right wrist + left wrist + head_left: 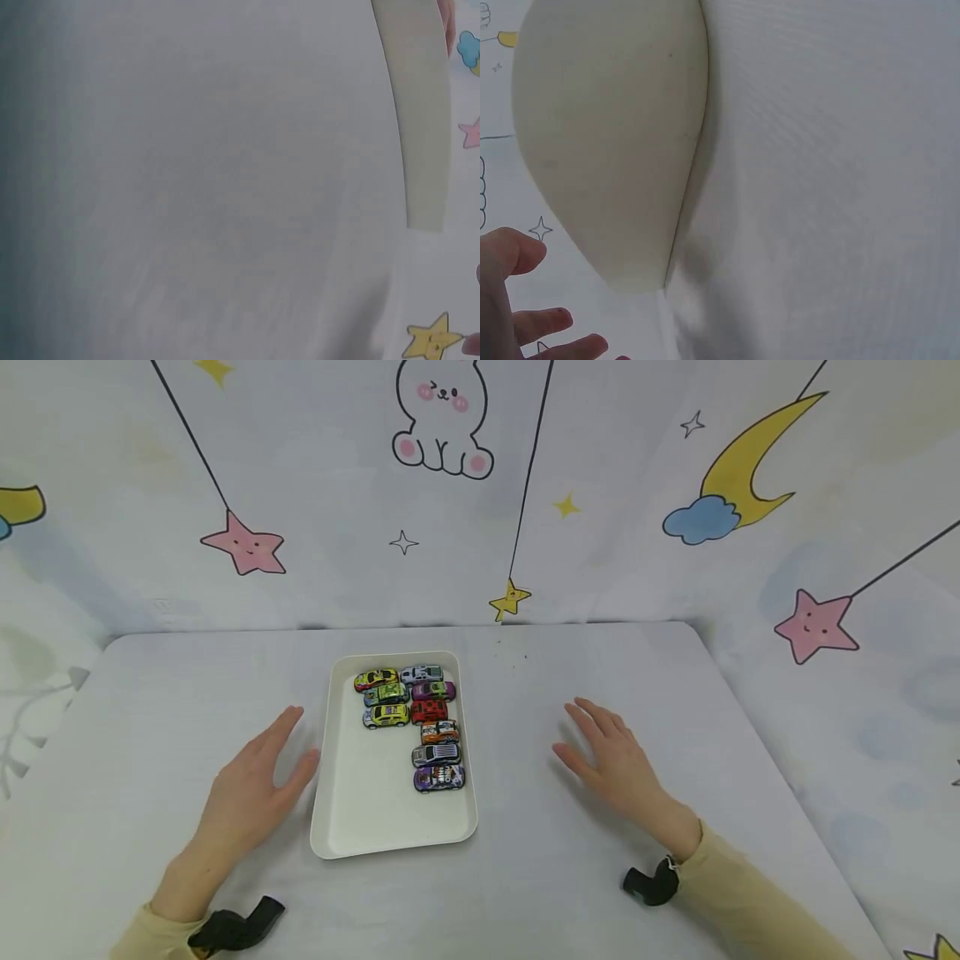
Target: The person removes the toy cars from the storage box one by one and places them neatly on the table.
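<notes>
A white tray (367, 810) lies on the table with several small toy cars in it. A shorter column has a yellow car (376, 679), a green car (386, 694) and another yellow car (386, 716). Down the right side, a longer column includes a red car (429, 711), an orange car (439, 732), a silver car (436, 754) and a purple car (439, 778). My left hand (247, 789), fingers extended, hovers beside the tray's left rim, holding nothing. Well right of the tray, my right hand (618, 764) is empty with loosely spread fingers.
White cloth covers the table (525, 877). Behind it stands a backdrop (600, 568) printed with stars, a moon and a bear. Dark wrist devices sit by the left sleeve (236, 927) and the right sleeve (651, 883). Both wrist views show the tray's outer wall (615, 135).
</notes>
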The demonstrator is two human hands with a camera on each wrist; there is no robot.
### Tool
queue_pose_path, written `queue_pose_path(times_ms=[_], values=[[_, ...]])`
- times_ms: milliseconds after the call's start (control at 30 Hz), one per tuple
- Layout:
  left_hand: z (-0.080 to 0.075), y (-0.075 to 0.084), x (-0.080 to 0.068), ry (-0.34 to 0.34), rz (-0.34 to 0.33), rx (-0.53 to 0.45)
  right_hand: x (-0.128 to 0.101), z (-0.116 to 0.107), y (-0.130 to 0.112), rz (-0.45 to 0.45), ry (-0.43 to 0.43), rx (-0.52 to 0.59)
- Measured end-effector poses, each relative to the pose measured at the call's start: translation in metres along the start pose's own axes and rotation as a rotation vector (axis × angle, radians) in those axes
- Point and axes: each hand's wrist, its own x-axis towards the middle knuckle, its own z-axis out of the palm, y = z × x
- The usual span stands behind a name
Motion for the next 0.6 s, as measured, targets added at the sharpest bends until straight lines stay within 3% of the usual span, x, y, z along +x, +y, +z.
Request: queue_pose_path(times_ms=[233, 600], values=[[0.009, 0.002, 0.002, -0.112, -0.055, -0.126, 0.003, 0.012, -0.025, -0.054, -0.012, 0.089], [0.024, -0.001, 0.008, -0.122, -0.022, -0.372, 0.013, 0.025, -0.054, -0.131, -0.032, 0.149]])
